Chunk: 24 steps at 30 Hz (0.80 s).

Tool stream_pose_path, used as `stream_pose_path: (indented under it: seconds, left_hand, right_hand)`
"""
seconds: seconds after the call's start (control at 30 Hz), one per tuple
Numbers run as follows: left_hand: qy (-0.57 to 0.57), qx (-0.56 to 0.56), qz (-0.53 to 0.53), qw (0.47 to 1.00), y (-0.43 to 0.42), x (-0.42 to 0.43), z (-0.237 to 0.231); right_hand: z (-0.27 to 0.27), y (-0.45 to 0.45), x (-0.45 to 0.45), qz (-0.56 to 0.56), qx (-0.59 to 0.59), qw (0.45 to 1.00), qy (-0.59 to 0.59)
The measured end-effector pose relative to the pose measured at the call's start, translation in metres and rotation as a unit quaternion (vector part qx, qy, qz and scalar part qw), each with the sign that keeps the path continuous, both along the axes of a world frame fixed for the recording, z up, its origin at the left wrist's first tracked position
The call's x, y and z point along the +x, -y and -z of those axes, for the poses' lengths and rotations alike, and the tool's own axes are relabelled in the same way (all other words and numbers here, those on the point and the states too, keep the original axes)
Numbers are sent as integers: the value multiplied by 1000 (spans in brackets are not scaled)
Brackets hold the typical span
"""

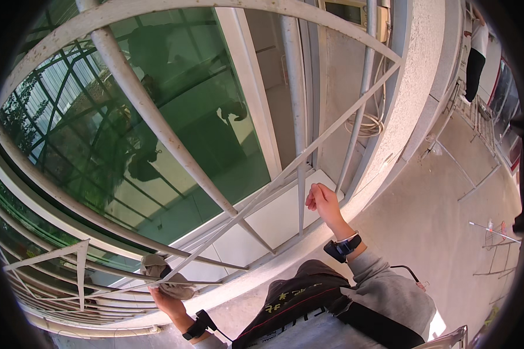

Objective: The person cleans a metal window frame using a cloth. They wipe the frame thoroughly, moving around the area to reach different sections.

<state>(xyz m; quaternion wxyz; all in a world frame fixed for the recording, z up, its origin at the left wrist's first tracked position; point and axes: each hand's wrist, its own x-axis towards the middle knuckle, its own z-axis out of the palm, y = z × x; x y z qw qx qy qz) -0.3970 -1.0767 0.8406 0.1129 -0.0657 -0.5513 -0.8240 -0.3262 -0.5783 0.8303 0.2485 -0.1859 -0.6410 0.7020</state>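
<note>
My left hand (169, 302) holds a crumpled grey cloth (177, 287) against the white metal bars of a window grille (155, 124), at the lower left. Part of the cloth wraps over a bar, and some of my fingers are hidden by it. My right hand (325, 205) is raised beside an upright grille bar (301, 198), fingers curled in, with nothing visible in them. Behind the bars is a green-tinted window pane (201, 131) in a white frame (251, 87). A white tiled sill (275, 213) runs below it.
A coiled cable (367, 125) hangs behind the grille near a beige device (375, 22). Rough wall plaster (412, 83) borders the opening. Metal frames (467, 174) stand on the concrete floor (401, 209) to the right. Another person (477, 56) is at the far upper right.
</note>
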Motion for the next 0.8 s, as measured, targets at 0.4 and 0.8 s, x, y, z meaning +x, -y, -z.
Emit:
stream_pose_path:
  seconds: [0.4, 0.8]
  left_hand:
    - [57, 65, -383, 920, -94, -13, -31]
    - [91, -176, -540, 818, -56, -43, -6]
  right_hand:
    - [60, -52, -156, -295, -616, 728, -69]
    - [84, -51, -203, -267, -699, 645, -156]
